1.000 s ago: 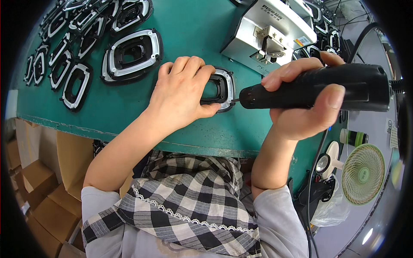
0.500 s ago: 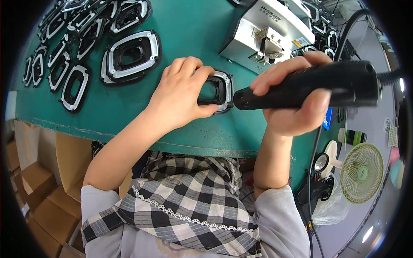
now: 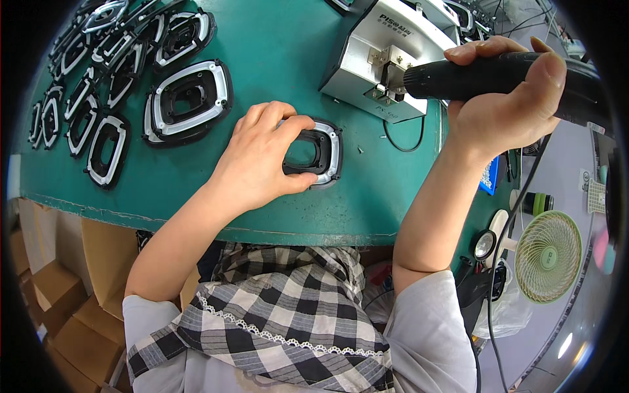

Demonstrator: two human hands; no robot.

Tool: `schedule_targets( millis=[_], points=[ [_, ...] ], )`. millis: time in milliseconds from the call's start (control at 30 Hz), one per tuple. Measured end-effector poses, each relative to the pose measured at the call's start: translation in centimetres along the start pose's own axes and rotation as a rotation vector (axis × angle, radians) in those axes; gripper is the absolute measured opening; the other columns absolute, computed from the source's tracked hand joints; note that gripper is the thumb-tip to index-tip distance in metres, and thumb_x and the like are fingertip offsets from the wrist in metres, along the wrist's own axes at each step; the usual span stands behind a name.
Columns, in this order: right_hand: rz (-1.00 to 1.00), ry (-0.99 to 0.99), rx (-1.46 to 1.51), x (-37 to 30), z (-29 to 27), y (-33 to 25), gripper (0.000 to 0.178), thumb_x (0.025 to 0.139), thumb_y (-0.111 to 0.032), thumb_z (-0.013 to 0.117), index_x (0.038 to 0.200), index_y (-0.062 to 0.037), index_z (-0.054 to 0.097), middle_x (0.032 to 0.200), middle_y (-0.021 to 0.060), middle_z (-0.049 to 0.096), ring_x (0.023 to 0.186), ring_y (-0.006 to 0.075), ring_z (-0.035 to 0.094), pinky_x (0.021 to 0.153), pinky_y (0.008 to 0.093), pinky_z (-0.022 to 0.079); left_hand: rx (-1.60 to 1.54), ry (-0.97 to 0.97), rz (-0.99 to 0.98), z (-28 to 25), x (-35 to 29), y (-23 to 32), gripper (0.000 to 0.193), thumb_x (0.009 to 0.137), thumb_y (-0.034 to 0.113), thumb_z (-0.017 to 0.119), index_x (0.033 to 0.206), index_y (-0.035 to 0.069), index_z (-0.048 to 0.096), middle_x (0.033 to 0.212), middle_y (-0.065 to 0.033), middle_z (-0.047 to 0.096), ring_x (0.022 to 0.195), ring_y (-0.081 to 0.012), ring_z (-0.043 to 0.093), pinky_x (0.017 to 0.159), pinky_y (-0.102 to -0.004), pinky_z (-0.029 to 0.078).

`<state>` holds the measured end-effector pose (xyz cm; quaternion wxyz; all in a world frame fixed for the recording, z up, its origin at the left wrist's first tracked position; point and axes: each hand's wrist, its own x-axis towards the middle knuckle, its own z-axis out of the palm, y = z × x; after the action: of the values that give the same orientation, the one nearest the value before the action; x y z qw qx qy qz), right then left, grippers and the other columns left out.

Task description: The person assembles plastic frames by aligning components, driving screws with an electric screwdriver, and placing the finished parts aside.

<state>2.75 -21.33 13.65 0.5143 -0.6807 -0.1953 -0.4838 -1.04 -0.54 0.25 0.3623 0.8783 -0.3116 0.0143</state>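
Right hand (image 3: 504, 118), grip closed on driver (image 3: 472, 78), upper right
Left hand (image 3: 255, 154) grips frame (image 3: 335, 154), centre; slackening could let it slide, overreach could jolt silver machine (image 3: 354, 69).

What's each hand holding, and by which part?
Left hand: black-and-silver frame, thumb on the near edge, fingers across the far edge. Right hand: black handheld tool, gripped around its body, behind the nose.
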Motion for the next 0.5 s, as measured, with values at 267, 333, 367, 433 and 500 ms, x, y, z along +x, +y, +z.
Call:
schedule_targets(
  millis=[267,333,367,433,500],
  points=[
    [0.274,-0.052,0.214,-2.9,-0.4,-1.1,0.06,0.088,-0.052,0.05,0.112,0.002,0.041,0.064,0.0147,0.055,0.047,0.0259,0.055,0.046,0.0378,0.049,0.013,0.011,0.009,0.1,0.1,0.0,0.062,0.062,0.024,0.081,0.117,0.009,0.056,0.115,-0.0104,0.049,0.115,-0.0313,0.043,0.099,-0.0424,0.036],
    [0.295,-0.07,0.189,-3.8,0.3,-1.3,0.061,0.088,-0.052,0.05,0.113,0.0022,0.041,0.065,0.0148,0.055,0.047,0.0258,0.056,0.046,0.0379,0.049,0.021,0.004,0.004,0.0,0.1,0.1,0.062,0.062,0.024,0.081,0.117,0.009,0.056,0.116,-0.0104,0.048,0.115,-0.0314,0.043,0.099,-0.0424,0.036],
    [0.315,-0.087,0.162,-4.2,0.6,-1.3,0.061,0.088,-0.052,0.051,0.113,0.0025,0.04,0.065,0.0149,0.055,0.048,0.0257,0.056,0.046,0.0379,0.05,0.022,0.003,0.002,0.0,0.2,0.1,0.062,0.062,0.024,0.081,0.117,0.009,0.056,0.116,-0.0104,0.048,0.115,-0.0314,0.043,0.099,-0.0424,0.036],
    [0.304,-0.082,0.164,-4.8,1.4,-1.4,0.064,0.087,-0.05,0.054,0.115,0.0053,0.038,0.063,0.0148,0.055,0.048,0.025,0.057,0.044,0.0358,0.049,0.019,-0.001,0.004,-0.1,0.2,0.1,0.062,0.061,0.024,0.081,0.116,0.009,0.056,0.116,-0.0104,0.048,0.115,-0.0315,0.043,0.099,-0.0422,0.036],
    [0.292,-0.114,0.132,-5.0,1.7,-1.1,0.065,0.087,-0.049,0.055,0.114,0.007,0.037,0.062,0.0143,0.055,0.046,0.0232,0.057,0.044,0.0333,0.049,0.021,-0.002,-0.001,-0.1,0.2,0.1,0.062,0.061,0.024,0.081,0.116,0.009,0.056,0.116,-0.0104,0.048,0.115,-0.0315,0.043,0.099,-0.0422,0.036]
  ],
)
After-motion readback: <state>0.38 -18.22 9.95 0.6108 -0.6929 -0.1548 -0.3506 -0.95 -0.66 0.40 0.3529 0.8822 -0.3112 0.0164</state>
